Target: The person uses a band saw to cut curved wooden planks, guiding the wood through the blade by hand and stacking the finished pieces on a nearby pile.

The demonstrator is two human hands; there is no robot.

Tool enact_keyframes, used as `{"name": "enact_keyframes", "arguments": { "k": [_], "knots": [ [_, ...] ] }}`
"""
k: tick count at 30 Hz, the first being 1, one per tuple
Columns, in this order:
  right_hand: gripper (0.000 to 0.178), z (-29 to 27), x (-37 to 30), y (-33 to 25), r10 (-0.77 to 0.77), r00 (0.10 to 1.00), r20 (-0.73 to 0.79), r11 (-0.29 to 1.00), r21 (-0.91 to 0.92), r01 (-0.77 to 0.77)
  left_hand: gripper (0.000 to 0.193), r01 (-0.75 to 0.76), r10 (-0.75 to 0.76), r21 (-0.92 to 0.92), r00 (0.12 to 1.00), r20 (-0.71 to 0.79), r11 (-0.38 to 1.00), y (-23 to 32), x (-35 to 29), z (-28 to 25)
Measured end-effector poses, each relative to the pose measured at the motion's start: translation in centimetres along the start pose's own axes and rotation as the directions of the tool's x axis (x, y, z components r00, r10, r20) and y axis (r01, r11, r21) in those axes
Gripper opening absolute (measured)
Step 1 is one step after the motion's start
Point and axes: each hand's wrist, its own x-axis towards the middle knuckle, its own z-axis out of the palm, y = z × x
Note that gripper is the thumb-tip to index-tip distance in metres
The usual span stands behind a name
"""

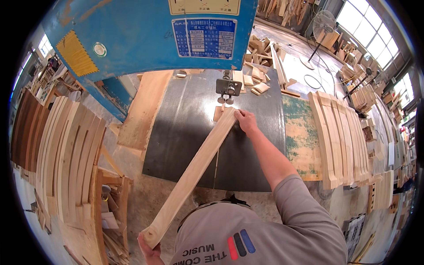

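Observation:
A long pale wooden board slants across the black saw table, from near my body at the lower left up to the blade area. My left hand is closed around its near end, off the table's front edge. At the far end, my right hand grips the board's right edge. Just beyond that end stands the band saw's blade guide, with round rollers under a dark plate. A small wooden piece lies by the guide, next to the board's tip. The black table has a ribbed surface and a slot running toward me.
The blue saw housing rises ahead. Wood offcuts lie at the table's far right. Stacks of shaped boards stand left and right. A wooden panel adjoins the table's left side. A standing fan is farther back.

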Motion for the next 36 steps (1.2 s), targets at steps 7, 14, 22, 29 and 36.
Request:
{"name": "enact_keyframes", "arguments": {
  "k": [7, 14, 22, 29, 36],
  "knots": [
    [0.031, 0.2, 0.5, 0.1, -0.003, 1.0, 0.017, 1.0, -0.002, 0.003, 0.062, -0.053, 0.053, -0.021, 0.999, -0.009, 0.998, -0.3, -1.0, 1.1],
    [0.03, -0.1, 1.2, 0.2, -0.008, 0.999, 0.046, 1.0, 0.01, 0.007, 0.063, 0.034, -0.032, -0.026, 0.996, 0.085, 0.999, -1.1, 0.5, -0.3],
    [0.03, -0.2, 2.6, 0.4, 0.013, 0.996, 0.089, 0.998, 0.053, -0.018, 0.063, -0.001, -0.002, -0.12, 1.0, -0.02, 0.993, -4.3, -1.8, 0.3],
    [0.031, -0.6, 3.6, 0.3, 0.021, 0.989, 0.146, 0.994, 0.104, -0.036, 0.061, 0.069, -0.059, -0.203, 0.997, 0.057, 0.977, -9.4, -3.0, -1.8],
    [0.034, -1.5, 4.0, -1.8, 0.024, 0.972, 0.232, 1.0, 0.01, -0.027, 0.067, 0.057, -0.048, -0.295, 0.998, 0.038, 0.954, -11.5, -8.1, 2.5]
  ]
}}
